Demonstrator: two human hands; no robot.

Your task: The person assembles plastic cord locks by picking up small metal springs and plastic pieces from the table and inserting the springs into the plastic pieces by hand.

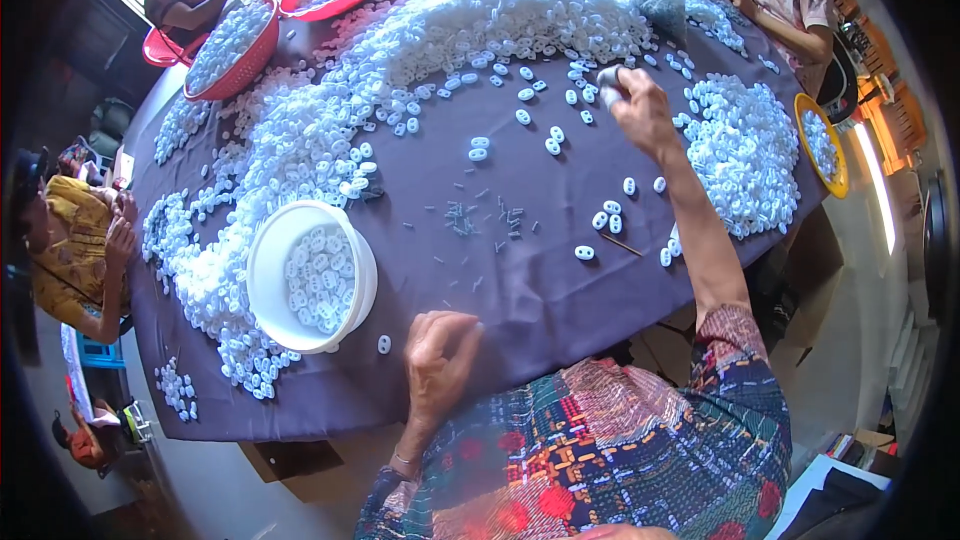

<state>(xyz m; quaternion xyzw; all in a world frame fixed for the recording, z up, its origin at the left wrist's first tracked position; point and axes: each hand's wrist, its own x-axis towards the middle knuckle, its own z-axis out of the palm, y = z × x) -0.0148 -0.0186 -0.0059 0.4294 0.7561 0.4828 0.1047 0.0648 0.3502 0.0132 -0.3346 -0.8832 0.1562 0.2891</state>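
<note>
Head view: right hand (640, 110) pinches a small white oval plastic piece (610, 80) — left hand (437, 360) rests loosely curled, empty, on the matte purple cloth (520, 280) beside a round white bowl (270, 250).

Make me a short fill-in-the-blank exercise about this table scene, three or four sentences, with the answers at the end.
1. The right hand reaches across the table and grips a small ____ piece.
2. The left hand rests on the ____ cloth at the table's near edge.
3. The white bowl left of that hand holds small white ____.
4. At the far left, a ____ colander is also filled with them.

Missing words: white; purple; pieces; red
</note>
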